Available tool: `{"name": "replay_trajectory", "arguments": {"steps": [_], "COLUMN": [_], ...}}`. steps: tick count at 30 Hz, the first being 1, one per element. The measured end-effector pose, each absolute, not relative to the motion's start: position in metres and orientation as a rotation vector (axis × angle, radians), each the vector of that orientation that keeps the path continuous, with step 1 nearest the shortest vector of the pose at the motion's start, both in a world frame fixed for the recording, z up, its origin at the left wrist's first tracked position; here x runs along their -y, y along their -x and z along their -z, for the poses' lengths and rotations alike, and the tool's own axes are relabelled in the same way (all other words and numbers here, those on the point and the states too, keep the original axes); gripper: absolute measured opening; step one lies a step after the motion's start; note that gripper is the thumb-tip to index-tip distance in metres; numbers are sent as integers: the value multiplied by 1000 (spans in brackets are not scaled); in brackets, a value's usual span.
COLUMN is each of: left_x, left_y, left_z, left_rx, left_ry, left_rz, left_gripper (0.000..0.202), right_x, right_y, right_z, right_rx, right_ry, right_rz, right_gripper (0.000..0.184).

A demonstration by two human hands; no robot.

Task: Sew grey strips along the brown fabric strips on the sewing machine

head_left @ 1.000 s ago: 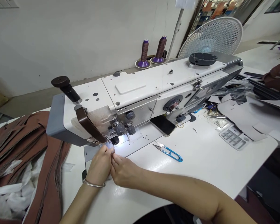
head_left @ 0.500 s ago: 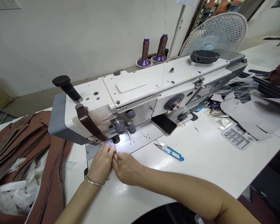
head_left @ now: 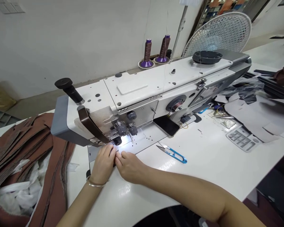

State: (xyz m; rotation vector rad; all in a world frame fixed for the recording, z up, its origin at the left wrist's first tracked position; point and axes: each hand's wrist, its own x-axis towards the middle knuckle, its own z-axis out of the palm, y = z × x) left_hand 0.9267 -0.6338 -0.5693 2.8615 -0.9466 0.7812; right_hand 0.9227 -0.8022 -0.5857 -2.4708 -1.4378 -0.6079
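Over the last half second, the left hand (head_left: 103, 164) and right hand (head_left: 131, 167) have edged slightly up toward the sewing machine's (head_left: 137, 86) lit needle area, left of lower centre, bringing the work closer beneath its head. Fingers are bunched narrowly; what they hold is hidden. Brown panels (head_left: 54, 176) crowd the left edge; thread snips (head_left: 177, 156) lie right, with bare surface (head_left: 142, 198) below.
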Motion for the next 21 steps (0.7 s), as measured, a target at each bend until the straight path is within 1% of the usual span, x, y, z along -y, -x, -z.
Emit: {"name": "replay_trajectory", "arguments": {"steps": [5,8,13,16,21], "left_x": [631,631,629,628,628], "left_y": [-921,-920,-922,-922,-923], "left_z": [575,575,577,577,576], "left_rx": [928,932,960,962,924], "left_ry": [-2797,-2789,-2801,-2799,-2815], "left_rz": [-758,-785,-879,-888,-819], "left_gripper": [22,21,22,22,25], "right_x": [809,813,812,809,805], "right_y": [-919,-920,-925,-927,-927], "right_z": [587,583,577,576,577], "right_rx": [1245,1115,1234,1243,1328], "right_ry": [2465,2485,2496,2535,2564], "right_rz": [487,477,292,268,353], "right_gripper": [26,25,21,24,34]}}
